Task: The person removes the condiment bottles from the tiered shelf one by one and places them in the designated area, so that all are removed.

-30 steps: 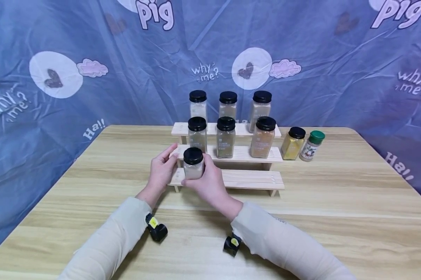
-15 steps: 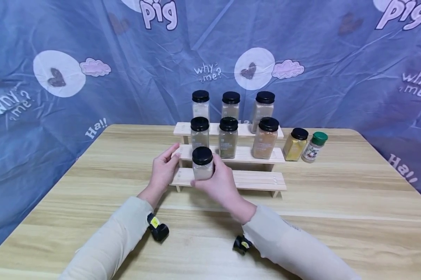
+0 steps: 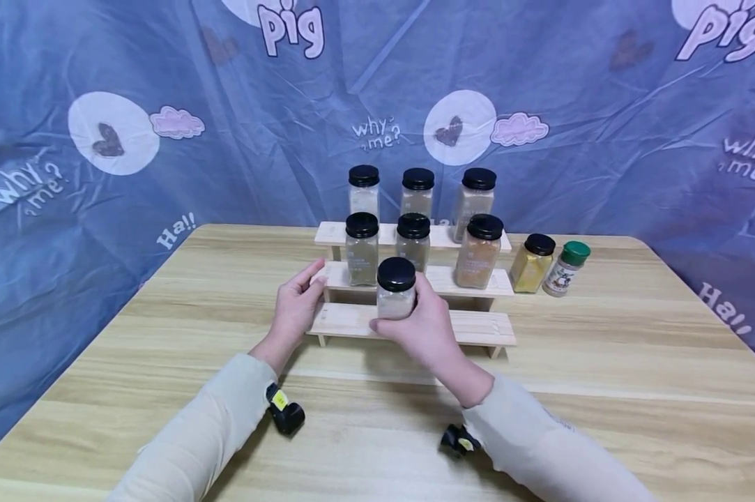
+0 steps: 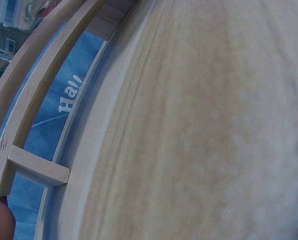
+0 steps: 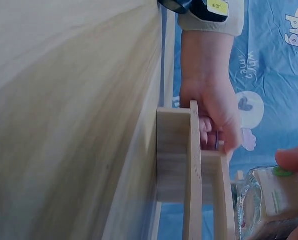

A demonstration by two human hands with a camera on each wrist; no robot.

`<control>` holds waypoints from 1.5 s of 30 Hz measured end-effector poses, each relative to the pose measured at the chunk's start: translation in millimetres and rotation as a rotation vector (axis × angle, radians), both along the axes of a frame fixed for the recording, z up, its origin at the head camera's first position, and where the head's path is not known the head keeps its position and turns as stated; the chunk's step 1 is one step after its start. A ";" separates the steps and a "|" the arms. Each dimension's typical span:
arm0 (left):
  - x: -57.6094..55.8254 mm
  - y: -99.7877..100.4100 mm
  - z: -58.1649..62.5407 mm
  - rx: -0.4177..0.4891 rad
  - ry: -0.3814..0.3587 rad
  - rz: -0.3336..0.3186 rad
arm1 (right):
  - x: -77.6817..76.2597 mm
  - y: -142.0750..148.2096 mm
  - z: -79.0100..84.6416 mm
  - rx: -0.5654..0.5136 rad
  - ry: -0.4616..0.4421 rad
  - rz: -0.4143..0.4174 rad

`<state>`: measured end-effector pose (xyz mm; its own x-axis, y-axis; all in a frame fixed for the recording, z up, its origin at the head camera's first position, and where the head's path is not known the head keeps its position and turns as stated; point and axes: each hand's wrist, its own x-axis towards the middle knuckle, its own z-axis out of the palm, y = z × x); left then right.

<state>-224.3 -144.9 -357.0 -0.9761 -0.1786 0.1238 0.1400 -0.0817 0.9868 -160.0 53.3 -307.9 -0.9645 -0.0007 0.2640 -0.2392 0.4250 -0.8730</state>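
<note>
My right hand [image 3: 426,326] grips a spice jar [image 3: 396,301] with a black lid and whitish powder, holding it upright over the lowest step of the wooden tiered rack [image 3: 346,322]. Seen from the right wrist, the jar's clear glass base [image 5: 256,200] is raised above the step boards, with a thumb [image 5: 293,159] against its side. My left hand [image 3: 295,307] holds the left end of the rack by the middle step; curled fingers [image 5: 205,132] show there in the right wrist view. Part of the left hand is hidden behind the boards.
Black-lidded jars fill the middle step, among them an orange-brown one [image 3: 477,261], and more stand on the top step, including a white one [image 3: 364,199]. A yellow jar [image 3: 532,268] and a green-capped shaker [image 3: 562,274] stand on the table [image 3: 603,348] at the right.
My right hand has carried the whitish jar to the right along the lowest step, from the rack's left end toward its middle. The left hand stays at the rack's left end.
</note>
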 end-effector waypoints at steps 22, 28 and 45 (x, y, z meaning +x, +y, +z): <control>1.1 2.2 1.2 -0.085 0.004 0.040 | 4.7 55.4 -0.2 0.019 -0.012 -0.049; 1.6 1.6 0.3 -0.091 -0.007 0.032 | 7.2 73.1 -6.4 0.057 -0.017 -0.062; 1.0 -0.1 3.4 -0.096 -0.010 0.026 | 8.7 121.8 -6.2 0.143 0.034 -0.203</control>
<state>-223.3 -145.0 -353.6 -0.9726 -0.1915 0.1321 0.1314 0.0165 0.9912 -151.2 175.1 -314.1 -0.9392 0.1521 0.3077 -0.1650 0.5862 -0.7932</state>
